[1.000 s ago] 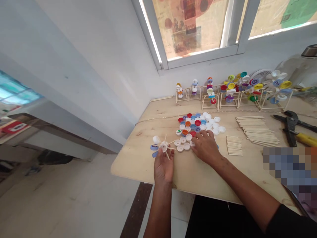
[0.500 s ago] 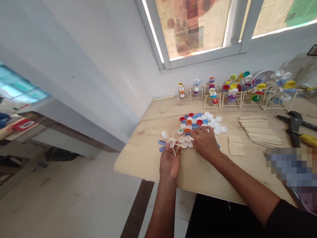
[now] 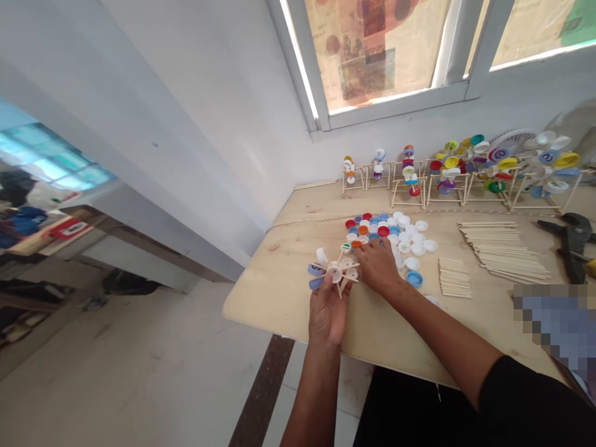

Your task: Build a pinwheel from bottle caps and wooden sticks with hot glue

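My left hand (image 3: 329, 310) is closed on a small wheel (image 3: 334, 273), held above the table's front left part. Thin wooden sticks radiate from its white bottle-cap hub. A white cap and blue caps sit on the stick ends at its left; the sticks at its right are bare. My right hand (image 3: 379, 264) reaches into the spread of loose bottle caps (image 3: 404, 247), fingers bent and close together. Its fingertips are by an orange cap (image 3: 357, 244); what they pinch, if anything, is hidden. A blue cap (image 3: 414, 279) lies right of this hand.
Short sticks (image 3: 454, 277) and longer sticks (image 3: 505, 248) lie in piles at the right, near dark pliers (image 3: 572, 242). Along the wall, several stick stands (image 3: 447, 186) carry colourful cap wheels. A cord (image 3: 316, 220) crosses the wooden table (image 3: 261, 292).
The view has shifted slightly, moving the scene rightward. My right hand has moved down and left among the caps, uncovering the blue cap. My left hand still holds the wheel.
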{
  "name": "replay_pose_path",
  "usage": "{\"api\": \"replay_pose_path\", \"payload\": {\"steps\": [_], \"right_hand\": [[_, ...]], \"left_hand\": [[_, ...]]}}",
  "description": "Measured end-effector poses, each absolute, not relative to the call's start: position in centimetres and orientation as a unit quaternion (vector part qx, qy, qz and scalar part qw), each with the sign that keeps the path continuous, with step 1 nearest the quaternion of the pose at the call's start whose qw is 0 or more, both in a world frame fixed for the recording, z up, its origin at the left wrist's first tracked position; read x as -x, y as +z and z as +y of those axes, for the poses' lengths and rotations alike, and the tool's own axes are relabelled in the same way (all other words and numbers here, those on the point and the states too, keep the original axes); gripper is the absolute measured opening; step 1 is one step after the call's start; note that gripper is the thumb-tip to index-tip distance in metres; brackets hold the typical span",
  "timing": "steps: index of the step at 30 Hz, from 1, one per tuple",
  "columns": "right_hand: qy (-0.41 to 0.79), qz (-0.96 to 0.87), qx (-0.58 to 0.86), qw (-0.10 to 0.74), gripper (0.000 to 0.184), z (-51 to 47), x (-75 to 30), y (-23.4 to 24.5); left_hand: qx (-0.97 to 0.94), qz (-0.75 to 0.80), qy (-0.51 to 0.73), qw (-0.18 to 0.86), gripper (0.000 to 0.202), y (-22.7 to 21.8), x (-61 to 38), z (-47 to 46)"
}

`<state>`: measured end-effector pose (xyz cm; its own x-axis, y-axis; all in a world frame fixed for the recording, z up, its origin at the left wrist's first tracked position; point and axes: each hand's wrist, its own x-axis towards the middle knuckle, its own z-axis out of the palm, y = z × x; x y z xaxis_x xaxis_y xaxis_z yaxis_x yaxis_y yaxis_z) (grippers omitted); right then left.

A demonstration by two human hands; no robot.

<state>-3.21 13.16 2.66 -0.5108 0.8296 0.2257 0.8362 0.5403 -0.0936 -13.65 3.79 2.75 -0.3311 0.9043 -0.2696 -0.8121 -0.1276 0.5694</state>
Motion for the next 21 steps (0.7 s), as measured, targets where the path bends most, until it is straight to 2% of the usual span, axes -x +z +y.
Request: {"api": "replay_pose_path", "payload": {"steps": [6,10,16,21], "right_hand": [[-0.01,-0.84,0.511,0.182,0.031,10.2,-0.1,3.5],[-0.014,-0.838,0.497,0.224,0.027,6.6,-2.4,2.8],[-0.016,-0.844,0.49,0.218,0.024,4.7,-2.9,1.2],[0.056,-0.791,0.508,0.335,0.023,3.0,-5.3,2.1]], "left_hand": [[-0.045,0.336,0.749,0.569,0.013,2.8,14.0,3.1],[-0.042,0.335,0.741,0.58,0.014,2.7,13.3,2.9],[-0.057,0.342,0.716,0.606,0.018,2.7,11.2,2.3],[-0.086,0.34,0.7,0.622,0.022,3.1,9.2,1.3]]}}
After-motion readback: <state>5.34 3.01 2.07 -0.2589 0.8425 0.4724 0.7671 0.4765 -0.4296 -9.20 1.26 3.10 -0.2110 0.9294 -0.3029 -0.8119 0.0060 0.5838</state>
